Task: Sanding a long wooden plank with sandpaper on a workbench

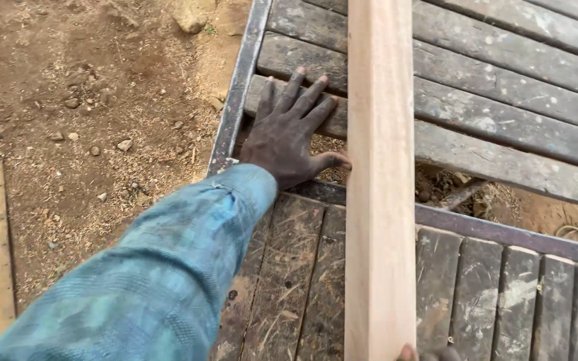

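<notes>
Head view: left hand (289, 137) lies flat on the table (503, 113) near its left edge, fingers (309, 100) spread and gripping nothing, thumb touching the pale timber length (380, 180), apparently steadying it. Right hand (429, 352) barely shows at the timber's near end; grip unclear.

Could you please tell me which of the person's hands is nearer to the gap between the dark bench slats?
Left. The left hand rests flat on the slats right beside the gap, its thumb against the pale wooden plank. The right hand only peeks in at the plank's near end.
</notes>
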